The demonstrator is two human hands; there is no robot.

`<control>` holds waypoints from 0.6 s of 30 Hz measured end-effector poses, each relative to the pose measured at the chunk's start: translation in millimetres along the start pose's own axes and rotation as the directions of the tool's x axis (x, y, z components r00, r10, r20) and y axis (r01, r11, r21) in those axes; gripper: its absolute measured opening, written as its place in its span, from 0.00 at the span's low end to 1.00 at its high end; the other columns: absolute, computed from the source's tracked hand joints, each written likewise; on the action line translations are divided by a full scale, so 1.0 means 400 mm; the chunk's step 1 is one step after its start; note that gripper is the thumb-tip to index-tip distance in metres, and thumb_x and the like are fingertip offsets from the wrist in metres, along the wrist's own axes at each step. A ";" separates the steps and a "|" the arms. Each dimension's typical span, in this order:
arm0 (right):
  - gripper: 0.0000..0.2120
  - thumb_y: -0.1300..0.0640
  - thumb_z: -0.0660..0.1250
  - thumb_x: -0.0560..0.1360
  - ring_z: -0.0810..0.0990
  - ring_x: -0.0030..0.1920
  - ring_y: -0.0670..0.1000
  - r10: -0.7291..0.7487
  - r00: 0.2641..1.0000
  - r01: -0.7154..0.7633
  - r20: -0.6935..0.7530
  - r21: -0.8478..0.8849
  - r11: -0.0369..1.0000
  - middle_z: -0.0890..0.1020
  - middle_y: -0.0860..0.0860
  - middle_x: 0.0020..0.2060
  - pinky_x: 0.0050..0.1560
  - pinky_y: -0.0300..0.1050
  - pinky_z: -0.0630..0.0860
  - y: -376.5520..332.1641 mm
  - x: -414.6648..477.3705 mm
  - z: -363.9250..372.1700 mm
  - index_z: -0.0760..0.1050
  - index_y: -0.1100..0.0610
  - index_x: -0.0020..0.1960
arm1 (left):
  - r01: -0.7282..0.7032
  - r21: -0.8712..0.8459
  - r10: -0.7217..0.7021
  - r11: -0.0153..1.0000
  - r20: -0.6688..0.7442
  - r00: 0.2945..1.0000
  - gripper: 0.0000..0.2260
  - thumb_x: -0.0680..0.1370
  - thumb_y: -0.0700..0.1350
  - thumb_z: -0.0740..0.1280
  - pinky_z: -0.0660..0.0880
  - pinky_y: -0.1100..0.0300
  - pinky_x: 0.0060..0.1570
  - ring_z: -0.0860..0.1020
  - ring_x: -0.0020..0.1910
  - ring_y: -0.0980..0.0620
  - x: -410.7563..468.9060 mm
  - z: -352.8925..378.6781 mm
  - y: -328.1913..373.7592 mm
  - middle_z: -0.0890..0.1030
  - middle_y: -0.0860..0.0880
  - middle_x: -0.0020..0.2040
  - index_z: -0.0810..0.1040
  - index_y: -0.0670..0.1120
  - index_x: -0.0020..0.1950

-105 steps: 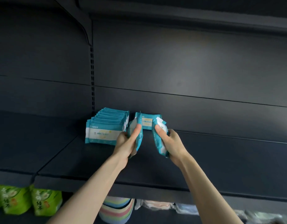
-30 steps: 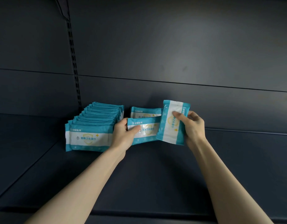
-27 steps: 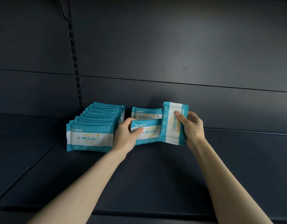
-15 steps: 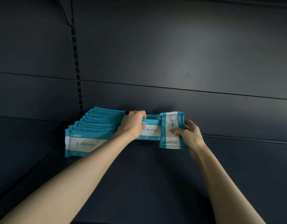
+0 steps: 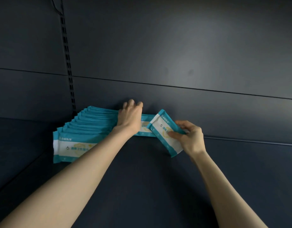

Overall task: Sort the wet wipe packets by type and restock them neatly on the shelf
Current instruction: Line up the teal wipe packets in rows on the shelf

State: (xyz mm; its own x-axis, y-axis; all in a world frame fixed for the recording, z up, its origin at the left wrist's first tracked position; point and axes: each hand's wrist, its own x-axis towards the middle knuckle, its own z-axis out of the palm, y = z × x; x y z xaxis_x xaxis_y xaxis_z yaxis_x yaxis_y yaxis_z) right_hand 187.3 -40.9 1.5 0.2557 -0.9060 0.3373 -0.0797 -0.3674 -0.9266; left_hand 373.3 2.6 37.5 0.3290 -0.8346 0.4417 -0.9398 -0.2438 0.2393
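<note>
2nd-row pkts (image 5: pixel 145 128) partly behind L hand (image 5: pixel 129 120)

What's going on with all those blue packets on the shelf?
A person is stocking a dark metal shelf. A long upright row of teal and white plastic wet wipe packets stands at the left. The left hand reaches over a short second row beside it; its fingers are blurred. The right hand pinches one tilted packet, not yet set in place.

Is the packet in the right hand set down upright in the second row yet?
No: the right hand pinches the packet at a tilt, in front of the short second row, not lined up with it.
</note>
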 end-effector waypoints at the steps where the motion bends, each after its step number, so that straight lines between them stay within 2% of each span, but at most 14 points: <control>1: 0.15 0.67 0.77 0.66 0.82 0.39 0.44 0.005 1.000 -0.005 0.006 -0.002 1.000 0.83 0.45 0.42 0.39 0.34 0.78 0.000 0.001 0.002 0.79 0.50 0.45 | -0.036 -0.136 0.043 0.990 0.050 0.998 0.29 0.72 0.38 0.72 0.68 0.52 0.62 0.66 0.66 0.45 -0.015 -0.013 -0.004 0.68 0.46 0.68 0.66 0.47 0.71; 3: 0.16 0.68 0.78 0.64 0.81 0.40 0.46 0.019 0.999 -0.019 0.035 0.005 1.000 0.82 0.49 0.44 0.40 0.35 0.79 -0.008 -0.002 0.014 0.79 0.51 0.44 | -0.089 -0.401 0.174 0.912 0.182 0.968 0.38 0.68 0.42 0.77 0.64 0.60 0.64 0.66 0.69 0.50 -0.061 -0.043 -0.001 0.68 0.50 0.70 0.62 0.50 0.74; 5: 0.16 0.69 0.78 0.63 0.81 0.40 0.47 0.020 0.997 -0.020 0.080 0.005 1.000 0.82 0.52 0.46 0.40 0.36 0.79 -0.011 -0.002 0.032 0.77 0.54 0.43 | -0.129 -0.445 0.236 0.886 0.193 0.953 0.36 0.70 0.43 0.76 0.63 0.64 0.60 0.68 0.67 0.51 -0.099 -0.050 0.001 0.70 0.51 0.69 0.64 0.54 0.73; 8: 0.18 0.68 0.78 0.63 0.81 0.44 0.49 0.047 0.988 -0.037 0.146 -0.072 0.997 0.80 0.54 0.49 0.45 0.39 0.79 -0.016 0.009 0.046 0.75 0.57 0.47 | -0.102 -0.360 0.159 0.927 0.133 0.978 0.22 0.73 0.43 0.73 0.72 0.54 0.56 0.74 0.57 0.45 -0.113 -0.039 -0.005 0.76 0.48 0.61 0.74 0.53 0.65; 10: 0.23 0.63 0.79 0.64 0.79 0.49 0.52 0.101 0.979 -0.040 0.176 -0.326 0.945 0.80 0.54 0.51 0.50 0.43 0.77 -0.018 0.032 0.042 0.74 0.57 0.55 | -0.084 -0.255 0.122 0.963 0.137 0.983 0.19 0.73 0.43 0.73 0.73 0.53 0.51 0.76 0.52 0.45 -0.099 -0.033 -0.015 0.77 0.46 0.57 0.76 0.51 0.62; 12: 0.26 0.63 0.77 0.65 0.78 0.49 0.52 0.121 0.977 -0.027 0.175 -0.463 0.886 0.80 0.54 0.50 0.46 0.40 0.73 -0.017 0.049 0.041 0.74 0.59 0.61 | -0.096 -0.148 0.114 0.984 0.115 0.987 0.18 0.73 0.43 0.73 0.73 0.52 0.50 0.76 0.51 0.45 -0.089 -0.026 -0.024 0.75 0.47 0.57 0.75 0.48 0.62; 14: 0.23 0.64 0.75 0.68 0.76 0.47 0.51 0.074 0.983 0.018 0.166 -0.494 0.869 0.79 0.53 0.46 0.42 0.36 0.69 -0.015 0.060 0.049 0.73 0.60 0.61 | -0.119 -0.042 0.122 0.992 0.082 0.989 0.16 0.75 0.42 0.71 0.74 0.51 0.50 0.76 0.51 0.45 -0.079 -0.017 -0.026 0.72 0.47 0.58 0.74 0.44 0.61; 18: 0.18 0.61 0.73 0.69 0.78 0.49 0.57 -0.006 0.995 0.061 0.099 -0.565 0.823 0.79 0.53 0.44 0.44 0.43 0.71 0.004 0.091 0.069 0.73 0.60 0.57 | -0.125 0.090 0.124 0.988 0.023 0.992 0.16 0.76 0.40 0.70 0.73 0.53 0.46 0.74 0.56 0.45 -0.061 0.006 -0.014 0.70 0.45 0.58 0.71 0.42 0.62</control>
State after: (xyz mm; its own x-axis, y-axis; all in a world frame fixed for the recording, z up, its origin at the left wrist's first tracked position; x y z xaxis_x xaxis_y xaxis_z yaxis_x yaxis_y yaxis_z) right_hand 223.2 -68.6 7.6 0.3502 -0.8787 0.3245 -0.5939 -0.4762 -0.6485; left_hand 370.3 23.0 23.2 0.2081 -0.8693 0.4483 -0.9781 -0.1808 0.1034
